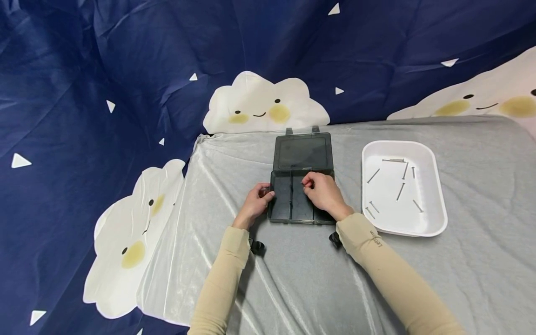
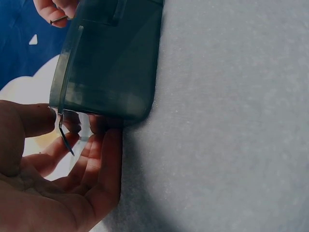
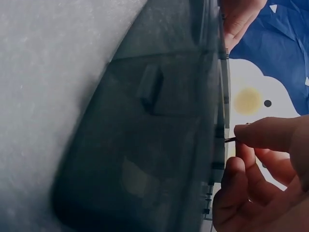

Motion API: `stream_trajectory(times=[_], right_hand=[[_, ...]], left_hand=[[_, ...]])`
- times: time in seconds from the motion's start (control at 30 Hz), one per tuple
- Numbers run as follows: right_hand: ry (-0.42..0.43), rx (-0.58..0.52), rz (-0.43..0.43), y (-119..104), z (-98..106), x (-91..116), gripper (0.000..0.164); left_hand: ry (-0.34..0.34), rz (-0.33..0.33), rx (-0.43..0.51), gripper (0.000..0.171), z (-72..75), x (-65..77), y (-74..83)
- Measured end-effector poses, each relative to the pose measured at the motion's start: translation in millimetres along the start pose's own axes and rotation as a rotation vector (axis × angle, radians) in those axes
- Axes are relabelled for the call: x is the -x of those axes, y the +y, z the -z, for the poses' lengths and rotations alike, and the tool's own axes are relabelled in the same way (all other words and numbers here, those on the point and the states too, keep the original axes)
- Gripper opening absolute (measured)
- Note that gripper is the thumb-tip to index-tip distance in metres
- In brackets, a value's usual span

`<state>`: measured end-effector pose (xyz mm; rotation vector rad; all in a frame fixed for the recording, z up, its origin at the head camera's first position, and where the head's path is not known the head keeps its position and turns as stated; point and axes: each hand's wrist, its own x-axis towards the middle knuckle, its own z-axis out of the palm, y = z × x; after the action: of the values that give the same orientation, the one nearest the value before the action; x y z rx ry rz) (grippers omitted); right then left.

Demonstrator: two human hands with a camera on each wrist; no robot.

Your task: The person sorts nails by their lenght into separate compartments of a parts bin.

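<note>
One fastener — in right grip, over box

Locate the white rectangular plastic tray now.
In the head view, the white rectangular plastic tray sits on the grey cloth, to the right of the open dark translucent plastic box.

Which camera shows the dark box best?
The head view, because it looks down on the box, lid open and compartments visible, though the right hand covers part. The left wrist view shows one end close up; the right wrist view, a blurred outer wall.
</note>
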<state>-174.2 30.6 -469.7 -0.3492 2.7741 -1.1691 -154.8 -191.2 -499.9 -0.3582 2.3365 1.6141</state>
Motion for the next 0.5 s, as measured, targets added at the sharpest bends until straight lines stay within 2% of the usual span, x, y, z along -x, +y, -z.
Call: stream_trajectory(times=[0.27,0.5], right_hand=[[0.008,0.043,-0.022,0.0,0.2,0.3,0.014],[0.071,0.031,0.021,0.1,7.6,-0.8,0.015]], left_hand=[[0.001,-0.003,0.001,0.036,-0.8,1.8,1.7],[0.003,-0.004,0.002,0.036,-0.7,0.6,0.7]])
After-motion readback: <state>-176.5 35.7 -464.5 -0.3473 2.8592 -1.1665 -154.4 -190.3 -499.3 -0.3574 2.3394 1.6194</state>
